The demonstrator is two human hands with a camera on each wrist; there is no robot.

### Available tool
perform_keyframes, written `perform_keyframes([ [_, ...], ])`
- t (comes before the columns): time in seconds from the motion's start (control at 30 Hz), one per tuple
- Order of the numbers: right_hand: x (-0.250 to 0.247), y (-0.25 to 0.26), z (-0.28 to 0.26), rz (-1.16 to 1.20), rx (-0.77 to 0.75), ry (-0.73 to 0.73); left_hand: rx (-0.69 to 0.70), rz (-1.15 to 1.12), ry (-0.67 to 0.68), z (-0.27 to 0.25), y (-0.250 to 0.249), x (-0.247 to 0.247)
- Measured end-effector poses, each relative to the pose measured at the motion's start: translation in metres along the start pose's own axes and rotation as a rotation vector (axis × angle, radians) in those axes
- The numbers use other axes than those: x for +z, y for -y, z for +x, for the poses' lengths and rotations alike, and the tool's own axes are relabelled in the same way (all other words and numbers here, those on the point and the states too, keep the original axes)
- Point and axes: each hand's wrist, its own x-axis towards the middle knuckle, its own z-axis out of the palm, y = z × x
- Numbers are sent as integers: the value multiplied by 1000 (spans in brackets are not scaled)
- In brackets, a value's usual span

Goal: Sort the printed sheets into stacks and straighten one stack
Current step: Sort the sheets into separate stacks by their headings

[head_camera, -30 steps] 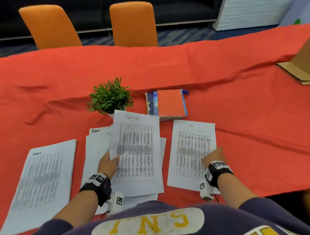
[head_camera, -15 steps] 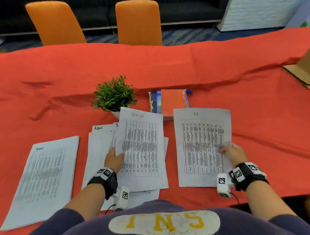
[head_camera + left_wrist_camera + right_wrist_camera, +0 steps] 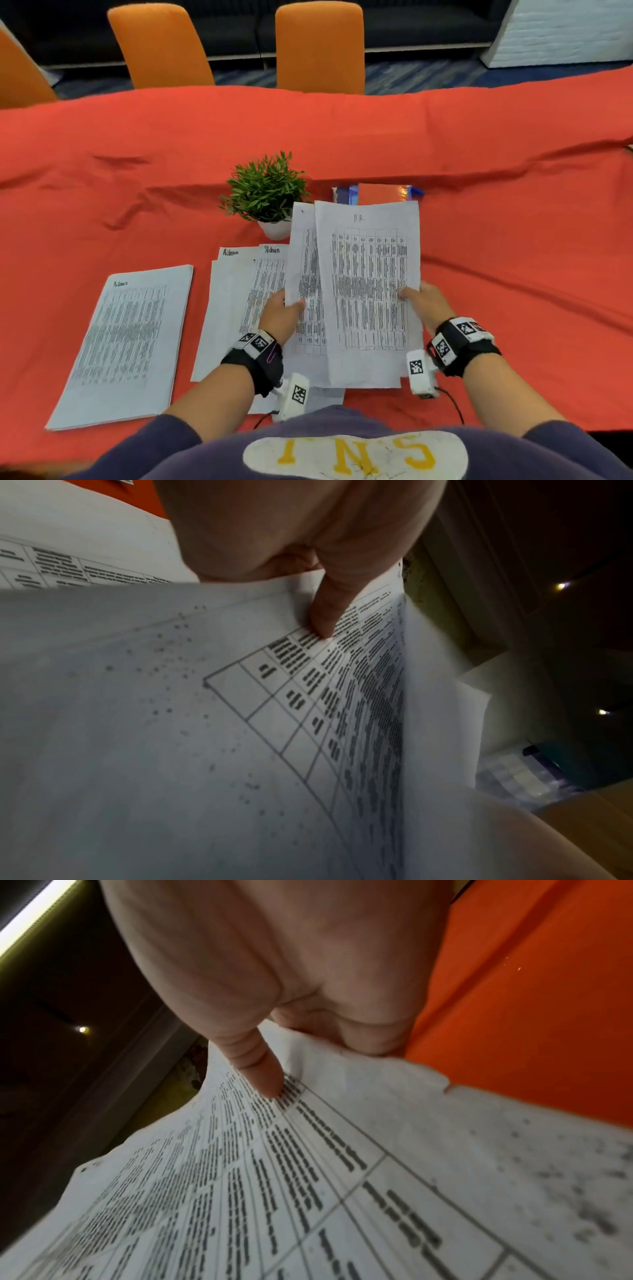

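Sorting step: left hand pinches task-list sheet, right hand pinches overlapping HR sheet; next req. separating both onto own stacks.

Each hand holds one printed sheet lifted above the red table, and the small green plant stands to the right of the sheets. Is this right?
Not quite. In the head view the plant stands left of the lifted sheets, not right. The left hand holds one sheet, the right hand the other sheet.

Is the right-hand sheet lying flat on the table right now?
No: the right hand pinches the sheet by its right edge and holds it raised, overlapping the sheet in the left hand.
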Motion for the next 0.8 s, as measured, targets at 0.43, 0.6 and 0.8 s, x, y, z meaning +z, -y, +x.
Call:
perform_keyframes([
  [0.43,5,-17,1,-31,126,53,50,303,20,7,22,-4],
  [0.6,-9,-34,3,-80,190,-29,-208,840,-138,14,56,-32],
  [0.8,-18,-44,-3,-202,194,-105,-302,855,-187,20,74,-34],
])
